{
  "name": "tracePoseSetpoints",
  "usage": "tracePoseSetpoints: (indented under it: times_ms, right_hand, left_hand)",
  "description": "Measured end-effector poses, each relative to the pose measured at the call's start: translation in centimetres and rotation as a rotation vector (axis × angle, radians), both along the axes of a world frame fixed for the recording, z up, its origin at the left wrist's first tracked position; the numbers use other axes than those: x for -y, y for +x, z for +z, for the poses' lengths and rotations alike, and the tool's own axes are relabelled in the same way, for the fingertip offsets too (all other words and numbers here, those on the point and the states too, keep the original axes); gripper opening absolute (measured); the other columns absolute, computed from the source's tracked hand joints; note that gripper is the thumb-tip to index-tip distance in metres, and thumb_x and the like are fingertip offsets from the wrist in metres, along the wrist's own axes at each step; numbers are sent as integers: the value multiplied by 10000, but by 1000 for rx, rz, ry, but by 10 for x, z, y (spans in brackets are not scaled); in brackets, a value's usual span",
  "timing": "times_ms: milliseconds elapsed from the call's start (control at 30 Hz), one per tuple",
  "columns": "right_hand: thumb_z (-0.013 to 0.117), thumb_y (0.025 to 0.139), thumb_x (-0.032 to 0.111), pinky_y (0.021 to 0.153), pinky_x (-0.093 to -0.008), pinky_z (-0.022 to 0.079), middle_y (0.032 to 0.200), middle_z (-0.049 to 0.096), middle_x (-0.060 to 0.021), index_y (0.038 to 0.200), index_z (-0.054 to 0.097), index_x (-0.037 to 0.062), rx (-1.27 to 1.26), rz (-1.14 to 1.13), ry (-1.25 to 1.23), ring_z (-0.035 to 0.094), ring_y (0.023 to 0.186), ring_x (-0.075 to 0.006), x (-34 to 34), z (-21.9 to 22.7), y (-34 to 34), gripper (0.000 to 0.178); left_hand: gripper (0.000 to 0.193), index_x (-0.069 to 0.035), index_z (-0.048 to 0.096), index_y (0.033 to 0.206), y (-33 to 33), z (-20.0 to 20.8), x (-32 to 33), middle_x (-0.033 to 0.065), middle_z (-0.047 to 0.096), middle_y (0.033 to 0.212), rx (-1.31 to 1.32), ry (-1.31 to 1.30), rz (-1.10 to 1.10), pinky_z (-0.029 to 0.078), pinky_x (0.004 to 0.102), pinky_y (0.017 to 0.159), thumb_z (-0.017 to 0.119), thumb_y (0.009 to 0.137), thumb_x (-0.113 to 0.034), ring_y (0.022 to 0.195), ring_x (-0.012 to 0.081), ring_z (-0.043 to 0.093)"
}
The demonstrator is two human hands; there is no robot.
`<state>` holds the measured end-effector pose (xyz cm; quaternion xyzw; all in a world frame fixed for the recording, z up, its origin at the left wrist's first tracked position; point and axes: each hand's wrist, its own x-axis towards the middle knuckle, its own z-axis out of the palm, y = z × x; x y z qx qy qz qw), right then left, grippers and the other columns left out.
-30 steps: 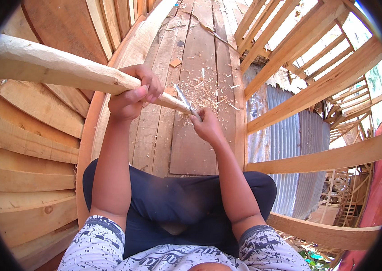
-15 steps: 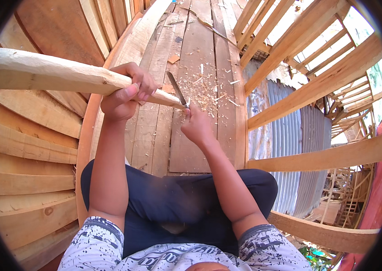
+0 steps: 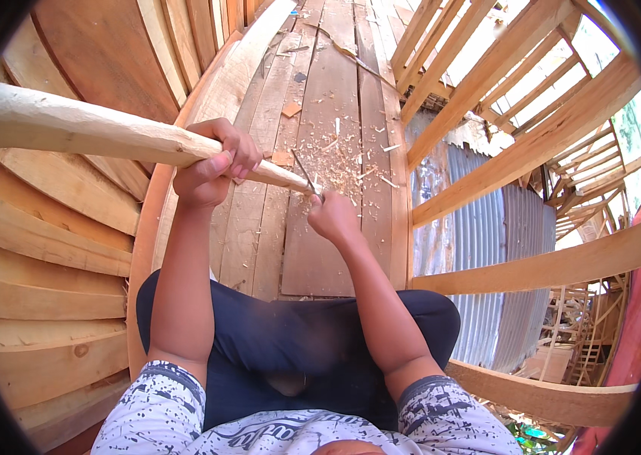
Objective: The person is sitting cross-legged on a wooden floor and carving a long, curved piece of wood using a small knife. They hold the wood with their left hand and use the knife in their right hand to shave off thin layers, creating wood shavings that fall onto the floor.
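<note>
A long, pale, peeled wooden pole (image 3: pixel 100 129) slants from the upper left down to its narrow end in front of me. My left hand (image 3: pixel 218 161) is wrapped round it, a short way back from that tapered end. In my right hand (image 3: pixel 333 214) is a knife (image 3: pixel 303 170), its handle mostly hidden in my closed fingers. The dark, thin blade points up and away from me, lying against the pole's tip. Wood shavings (image 3: pixel 347 171) lie scattered on the boards just beyond the tip.
I sit cross-legged on a plank floor (image 3: pixel 313 265). A wall of stacked boards (image 3: pixel 47 258) stands close on the left. Wooden rails (image 3: pixel 540 269) run along the right, with corrugated metal sheets (image 3: pixel 480 227) outside and below them. A strip of bark (image 3: pixel 343 51) lies farther up the floor.
The knife blade has turned, now showing its thin edge instead of its broad side. My right hand has moved slightly down and toward me; the left keeps its grip.
</note>
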<state>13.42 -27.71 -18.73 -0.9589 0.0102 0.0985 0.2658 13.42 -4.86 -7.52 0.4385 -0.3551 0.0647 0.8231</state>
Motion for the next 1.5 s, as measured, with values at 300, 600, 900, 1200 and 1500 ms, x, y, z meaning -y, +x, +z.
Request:
tracePoseSetpoints:
  times_ms: [300, 600, 900, 1200, 1500]
  right_hand:
    - [611, 904, 253, 761, -483, 518, 854, 706, -232, 964, 726, 9, -67, -43, 90, 687, 827, -386, 11, -2, 4, 276]
    - [448, 995, 460, 818, -492, 505, 892, 710, -251, 958, 727, -4, -220, -24, 131, 685, 887, -412, 5, 0, 10, 543]
    - [287, 1025, 403, 958, -557, 463, 1062, 656, -360, 1006, 687, -97, -35, -196, 41, 626, 1041, -514, 0, -13, 14, 641]
    - [319, 1001, 368, 920, -545, 487, 983, 677, -334, 929, 696, -82, -10, -126, -10, 650, 989, -496, -6, 1, 17, 592]
    - [316, 997, 385, 912, -554, 494, 1012, 693, -297, 966, 719, -34, -37, -130, -58, 658, 969, -489, -2, 8, 14, 582]
  left_hand:
    - [198, -69, 495, 747, 0, -2, -2, 41, 478, 602, 5, 0, -24, 401, 313, 618, 636, 778, -205, 572, 144, 457]
    - [195, -60, 505, 764, -3, -6, -7, 45, 488, 615, -55, -1, 27, 413, 314, 629, 642, 767, -199, 585, 157, 481]
    - [213, -62, 497, 753, -4, 0, 1, 50, 485, 610, -42, -8, 9, 400, 302, 596, 655, 758, -204, 578, 157, 474]
    - [203, -70, 489, 741, -4, -7, -6, 38, 460, 598, -27, -16, 34, 390, 305, 596, 638, 765, -206, 568, 148, 438]
    - [212, -75, 486, 736, -3, -6, -1, 44, 464, 596, 2, -18, 18, 393, 317, 587, 645, 762, -212, 551, 148, 430]
